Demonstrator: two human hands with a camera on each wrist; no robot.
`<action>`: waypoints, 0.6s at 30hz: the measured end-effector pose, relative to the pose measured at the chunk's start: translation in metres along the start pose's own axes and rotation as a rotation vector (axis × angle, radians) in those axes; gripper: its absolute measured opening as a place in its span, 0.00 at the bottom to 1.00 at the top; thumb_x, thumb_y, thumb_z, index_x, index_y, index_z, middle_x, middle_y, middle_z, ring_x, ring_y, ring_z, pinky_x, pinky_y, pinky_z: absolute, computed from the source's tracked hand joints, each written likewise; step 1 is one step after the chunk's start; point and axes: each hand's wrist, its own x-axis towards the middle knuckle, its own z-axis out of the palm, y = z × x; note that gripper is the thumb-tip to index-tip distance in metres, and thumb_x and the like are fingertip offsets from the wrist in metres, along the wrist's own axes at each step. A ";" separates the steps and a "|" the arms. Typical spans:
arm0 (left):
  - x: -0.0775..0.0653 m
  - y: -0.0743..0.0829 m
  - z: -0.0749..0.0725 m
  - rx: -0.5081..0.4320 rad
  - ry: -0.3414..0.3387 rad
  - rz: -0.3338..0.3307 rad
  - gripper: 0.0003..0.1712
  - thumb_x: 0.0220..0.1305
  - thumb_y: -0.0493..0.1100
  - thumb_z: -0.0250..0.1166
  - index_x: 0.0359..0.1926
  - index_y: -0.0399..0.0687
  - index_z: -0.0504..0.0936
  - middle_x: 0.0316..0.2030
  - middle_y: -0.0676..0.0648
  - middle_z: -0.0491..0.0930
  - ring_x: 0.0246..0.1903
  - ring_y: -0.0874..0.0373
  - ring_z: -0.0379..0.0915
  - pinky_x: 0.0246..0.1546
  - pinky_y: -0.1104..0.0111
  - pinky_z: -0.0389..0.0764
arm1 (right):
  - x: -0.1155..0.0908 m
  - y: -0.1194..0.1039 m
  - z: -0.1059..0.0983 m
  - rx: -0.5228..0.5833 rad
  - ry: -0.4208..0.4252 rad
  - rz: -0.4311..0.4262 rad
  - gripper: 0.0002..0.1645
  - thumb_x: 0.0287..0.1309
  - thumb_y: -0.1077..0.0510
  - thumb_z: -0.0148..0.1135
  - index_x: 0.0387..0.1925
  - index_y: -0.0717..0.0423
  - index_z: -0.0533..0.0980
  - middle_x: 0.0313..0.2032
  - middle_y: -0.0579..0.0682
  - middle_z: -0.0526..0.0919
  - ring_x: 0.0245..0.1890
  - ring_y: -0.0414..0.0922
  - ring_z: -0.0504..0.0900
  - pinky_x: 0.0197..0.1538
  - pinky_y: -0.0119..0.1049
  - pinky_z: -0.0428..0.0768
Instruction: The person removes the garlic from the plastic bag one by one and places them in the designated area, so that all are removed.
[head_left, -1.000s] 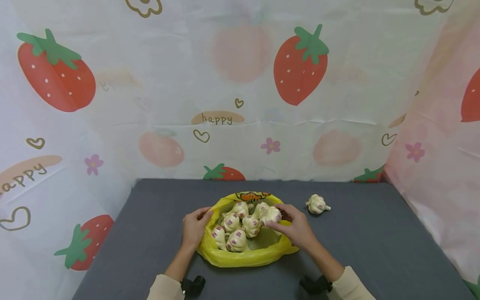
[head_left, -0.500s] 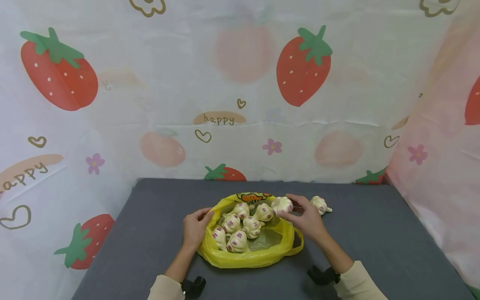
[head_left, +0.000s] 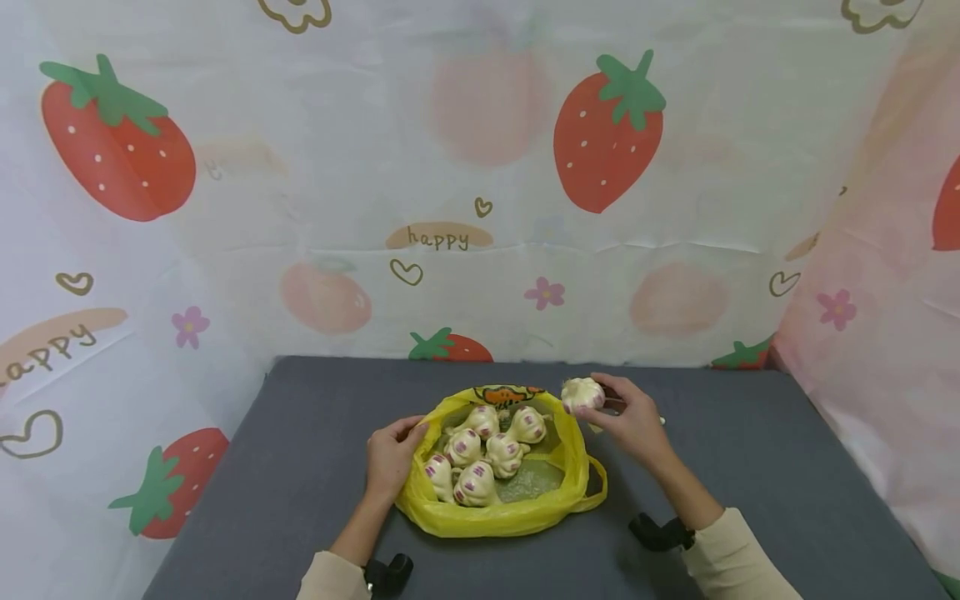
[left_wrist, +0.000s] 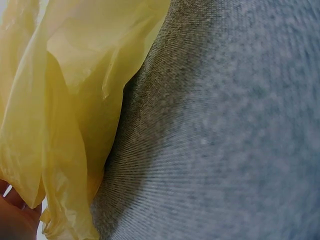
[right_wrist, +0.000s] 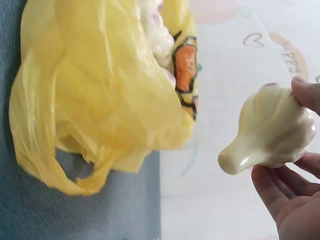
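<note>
A yellow plastic bag (head_left: 491, 523) sits on the table with its mouth spread wide. Several garlic bulbs (head_left: 475, 483) with purple marks lie inside it. At the bag's left rim, my left hand (head_left: 388, 458) pinches the plastic. My right hand (head_left: 633, 421) holds one garlic bulb (head_left: 582, 395) between thumb and fingers, raised just off the bag's right rim. The right wrist view shows that held bulb (right_wrist: 272, 127) with its pale stem pointing down and left. In the left wrist view only a little of the left hand (left_wrist: 17, 217) shows beside the yellow plastic.
Another garlic bulb lies on the dark grey table (head_left: 750, 467) behind my right hand, almost wholly hidden. A loop handle (head_left: 598, 492) of the bag spreads out on its right side. A strawberry-print cloth (head_left: 480, 167) stands behind the table and along both sides.
My right hand has lifted the garlic bulb out of the bag and carried it up and right, past the rim. The left hand has stayed at the bag's left rim.
</note>
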 end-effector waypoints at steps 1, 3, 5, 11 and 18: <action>0.000 0.000 0.000 0.000 0.003 0.002 0.11 0.62 0.43 0.68 0.43 0.43 0.89 0.38 0.42 0.88 0.32 0.62 0.79 0.31 0.78 0.76 | 0.001 0.000 -0.002 0.004 0.002 0.006 0.38 0.56 0.55 0.70 0.65 0.63 0.68 0.58 0.63 0.74 0.54 0.58 0.78 0.55 0.50 0.79; 0.000 0.000 0.001 -0.001 0.007 0.008 0.11 0.62 0.43 0.68 0.42 0.42 0.89 0.37 0.42 0.88 0.31 0.62 0.79 0.31 0.78 0.76 | 0.002 0.001 -0.006 0.006 0.006 0.021 0.38 0.57 0.55 0.70 0.66 0.63 0.68 0.58 0.63 0.74 0.55 0.58 0.78 0.56 0.50 0.78; -0.001 0.000 0.001 -0.006 0.011 0.012 0.11 0.62 0.42 0.68 0.42 0.42 0.89 0.37 0.41 0.88 0.31 0.63 0.79 0.30 0.77 0.76 | 0.003 0.002 -0.010 0.003 0.011 0.032 0.38 0.57 0.54 0.70 0.66 0.63 0.68 0.58 0.63 0.74 0.55 0.58 0.77 0.56 0.50 0.79; -0.002 0.000 0.001 -0.021 0.009 -0.001 0.11 0.62 0.42 0.68 0.42 0.42 0.89 0.37 0.42 0.88 0.32 0.63 0.79 0.31 0.78 0.77 | 0.006 0.005 -0.021 -0.009 0.002 0.059 0.39 0.58 0.52 0.69 0.66 0.63 0.67 0.58 0.63 0.74 0.55 0.59 0.78 0.52 0.43 0.81; -0.002 0.000 0.001 -0.016 0.013 0.009 0.11 0.62 0.43 0.68 0.43 0.42 0.89 0.38 0.42 0.88 0.34 0.61 0.81 0.32 0.78 0.77 | 0.011 0.007 -0.034 -0.038 -0.005 0.074 0.40 0.59 0.50 0.68 0.68 0.62 0.66 0.59 0.64 0.74 0.56 0.61 0.78 0.54 0.51 0.79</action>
